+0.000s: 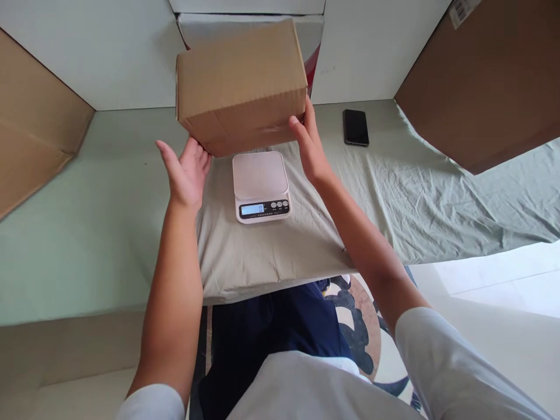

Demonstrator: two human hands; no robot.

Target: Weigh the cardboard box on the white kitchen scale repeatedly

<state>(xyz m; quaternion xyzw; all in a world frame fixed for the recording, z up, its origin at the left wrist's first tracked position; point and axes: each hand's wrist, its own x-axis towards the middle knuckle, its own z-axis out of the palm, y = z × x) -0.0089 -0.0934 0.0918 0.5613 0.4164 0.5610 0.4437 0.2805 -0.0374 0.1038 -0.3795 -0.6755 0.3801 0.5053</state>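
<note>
A person stands at a cloth-covered table, the two hands well apart at opposite ends of a cardboard box (245,87) held up beyond the kitchen scale (260,175). The right hand (310,146) grips the box's right end, thumb on the front side. The left hand (186,175) is spread, palm up and thumb out, its fingertips at the lower left corner; I can't tell how much weight they bear. The scale sits on the cloth (109,204), its screen (252,209) lit and showing 0. A phone (356,127) lies to the right, near a brown carton (485,87).
</note>
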